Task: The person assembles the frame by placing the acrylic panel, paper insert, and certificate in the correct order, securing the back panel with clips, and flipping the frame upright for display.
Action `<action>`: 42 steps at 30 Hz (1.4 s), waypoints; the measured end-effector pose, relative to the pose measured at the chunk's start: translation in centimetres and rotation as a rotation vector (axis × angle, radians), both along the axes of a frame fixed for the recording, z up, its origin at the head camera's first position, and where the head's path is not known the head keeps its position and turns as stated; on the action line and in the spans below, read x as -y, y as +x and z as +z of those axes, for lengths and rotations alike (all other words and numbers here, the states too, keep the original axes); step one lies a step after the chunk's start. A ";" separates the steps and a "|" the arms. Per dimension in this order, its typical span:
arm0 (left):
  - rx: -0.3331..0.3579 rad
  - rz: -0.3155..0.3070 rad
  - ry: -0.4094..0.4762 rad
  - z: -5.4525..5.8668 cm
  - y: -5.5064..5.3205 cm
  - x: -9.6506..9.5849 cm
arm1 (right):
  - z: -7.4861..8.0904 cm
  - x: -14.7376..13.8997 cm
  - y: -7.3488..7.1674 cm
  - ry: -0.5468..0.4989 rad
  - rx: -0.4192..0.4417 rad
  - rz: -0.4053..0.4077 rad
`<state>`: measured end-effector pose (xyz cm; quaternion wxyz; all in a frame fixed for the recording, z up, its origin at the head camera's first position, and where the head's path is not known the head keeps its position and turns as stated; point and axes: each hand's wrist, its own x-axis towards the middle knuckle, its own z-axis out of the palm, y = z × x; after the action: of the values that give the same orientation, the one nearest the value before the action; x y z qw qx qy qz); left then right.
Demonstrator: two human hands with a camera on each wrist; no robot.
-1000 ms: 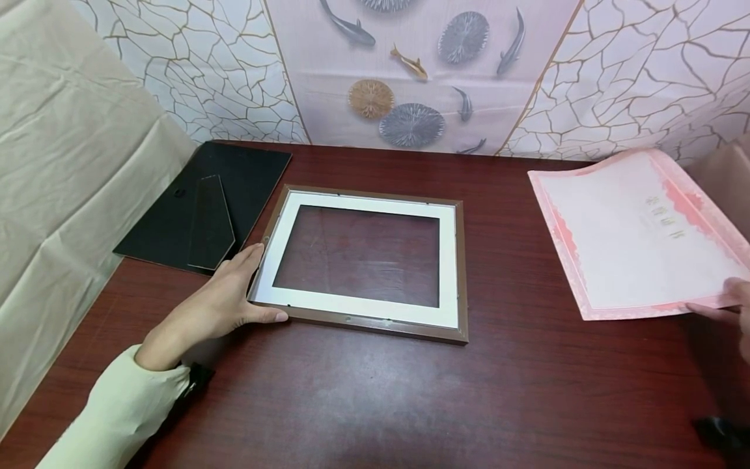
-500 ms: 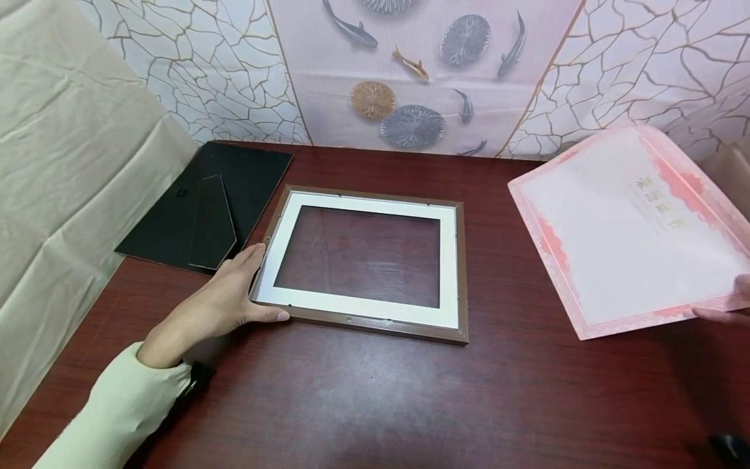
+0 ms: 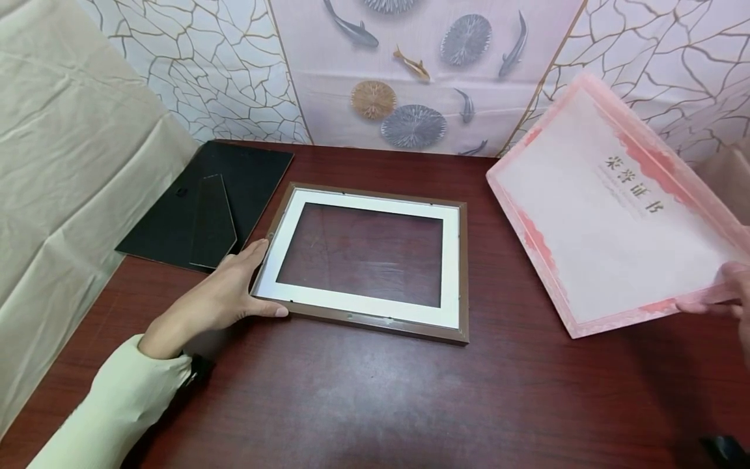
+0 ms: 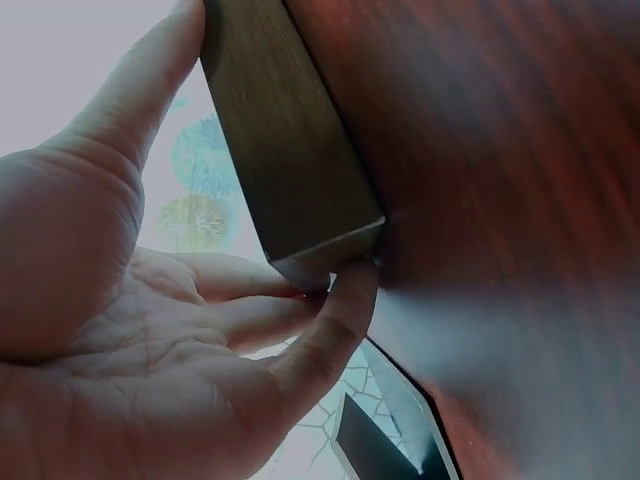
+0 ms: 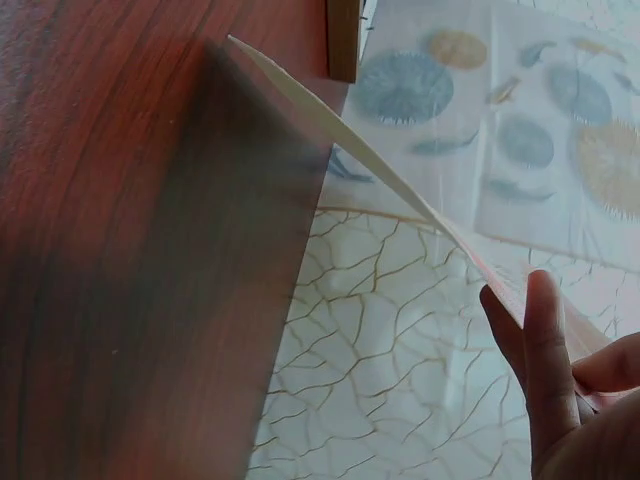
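A brown picture frame (image 3: 467, 273) with a white mat (image 3: 363, 302) inside lies on the dark red table. My left hand (image 3: 213, 296) holds its near left corner, thumb on the front side and fingers at the left side. The left wrist view shows that hand (image 4: 190, 330) against the frame's corner (image 4: 300, 170). At the right, my right hand (image 3: 723, 296) pinches the edge of a pink-bordered certificate sheet (image 3: 615, 241), raised and tilted above the table. In the right wrist view the sheet (image 5: 400, 190) appears nearly edge-on between the fingers (image 5: 545, 350).
A black backing board (image 3: 164, 215) with a fold-out stand (image 3: 212, 225) lies left of the frame. Behind the table hangs a patterned cloth (image 3: 422, 85), and a cream cloth (image 3: 70, 182) covers the left side. The table's front (image 3: 375, 404) is bare wood.
My right hand has lifted the certificate sheet and turned it, its near left corner shifting leftward toward the frame. My left hand stays at the frame's corner, and the frame has shifted only slightly.
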<state>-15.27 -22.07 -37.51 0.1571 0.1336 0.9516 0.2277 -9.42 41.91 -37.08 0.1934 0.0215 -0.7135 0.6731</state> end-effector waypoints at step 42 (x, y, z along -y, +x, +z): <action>0.071 -0.108 0.023 0.5 -4.3 0.1 | 2.6 19.4 -1.5 0.914 -0.879 -0.091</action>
<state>-19.56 -22.16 -37.01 0.2011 0.1786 0.9342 0.2344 -10.94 22.55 -34.44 0.4679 0.3459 -0.7829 0.2199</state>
